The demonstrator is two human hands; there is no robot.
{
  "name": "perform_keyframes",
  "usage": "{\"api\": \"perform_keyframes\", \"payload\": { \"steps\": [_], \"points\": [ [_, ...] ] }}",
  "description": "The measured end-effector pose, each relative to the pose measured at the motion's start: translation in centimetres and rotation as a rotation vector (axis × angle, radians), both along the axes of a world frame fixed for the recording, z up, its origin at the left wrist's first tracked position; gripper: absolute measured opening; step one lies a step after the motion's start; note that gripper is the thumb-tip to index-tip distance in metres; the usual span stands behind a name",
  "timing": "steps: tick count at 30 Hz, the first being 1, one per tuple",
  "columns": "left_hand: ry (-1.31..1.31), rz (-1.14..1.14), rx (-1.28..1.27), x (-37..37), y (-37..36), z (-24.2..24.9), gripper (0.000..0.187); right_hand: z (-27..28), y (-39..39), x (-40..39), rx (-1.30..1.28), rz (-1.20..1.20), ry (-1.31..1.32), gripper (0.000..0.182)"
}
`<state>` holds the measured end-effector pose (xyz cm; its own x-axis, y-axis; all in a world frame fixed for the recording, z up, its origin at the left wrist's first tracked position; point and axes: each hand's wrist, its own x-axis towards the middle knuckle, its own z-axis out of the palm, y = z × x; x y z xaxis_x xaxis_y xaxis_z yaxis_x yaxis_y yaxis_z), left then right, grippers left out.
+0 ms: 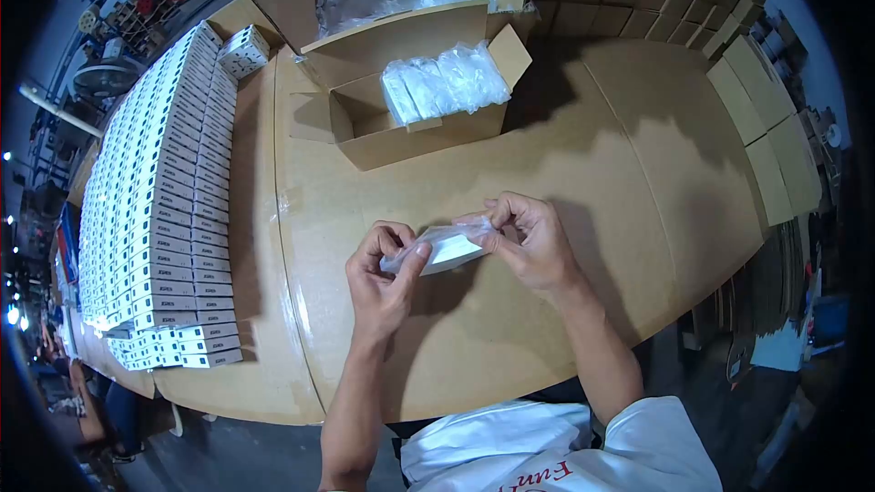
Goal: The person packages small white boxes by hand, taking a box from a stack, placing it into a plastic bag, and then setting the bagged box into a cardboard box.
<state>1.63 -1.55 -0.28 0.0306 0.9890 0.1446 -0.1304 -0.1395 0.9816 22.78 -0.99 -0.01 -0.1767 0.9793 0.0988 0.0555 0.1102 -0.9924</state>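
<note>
Slim white item (449,252) in clear plastic (476,227), between hands (378,280) (536,249).

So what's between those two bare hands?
A flat white item in clear plastic wrapping lies between the left hand and the right hand in the head view.

Bright light spreads over the counter (510,346), glare dancing on clear bags (447,82) inside the open carton (428,138)! Below that carton, the wrapped packet (451,251) gleams; right of it, dark shadow; far left, lamps (13,316) flare in gloom. Fisheye curves the counter, black corners closing in.
</note>
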Motion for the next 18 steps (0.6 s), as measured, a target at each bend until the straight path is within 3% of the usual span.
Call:
{"api": "perform_keyframes", "payload": {
  "steps": [3, 6, 9, 13, 14, 17, 18],
  "points": [
    [-0.091, 0.053, -0.067, 0.9, -0.2, 0.1, 0.032, -0.6, -0.2, -1.0, 0.046, -0.108, 0.129, 0.018],
    [-0.099, 0.036, -0.122, 1.1, 0.0, 0.4, 0.031, -0.1, -0.8, -1.5, -0.151, -0.171, 0.144, 0.019],
    [-0.147, 0.017, -0.116, 1.1, 0.3, 0.3, 0.031, 1.4, -1.3, -2.7, 0.104, -0.189, 0.536, 0.029],
    [-0.147, 0.031, -0.098, 1.0, 0.6, -0.1, 0.029, 0.8, -0.8, 0.6, 0.325, 0.174, -0.075, 0.027],
    [-0.117, 0.032, -0.089, 0.9, 0.5, -0.1, 0.027, 1.0, -0.9, 0.6, 0.158, 0.148, -0.174, 0.021],
    [-0.102, 0.025, -0.092, 0.6, 0.5, -0.3, 0.025, -1.0, -0.6, -0.2, 0.065, 0.008, -0.024, 0.027],
    [-0.103, 0.025, -0.097, 0.5, 0.5, -0.3, 0.025, -0.5, -0.3, -0.1, 0.223, 0.004, -0.101, 0.030]
  ]
}}
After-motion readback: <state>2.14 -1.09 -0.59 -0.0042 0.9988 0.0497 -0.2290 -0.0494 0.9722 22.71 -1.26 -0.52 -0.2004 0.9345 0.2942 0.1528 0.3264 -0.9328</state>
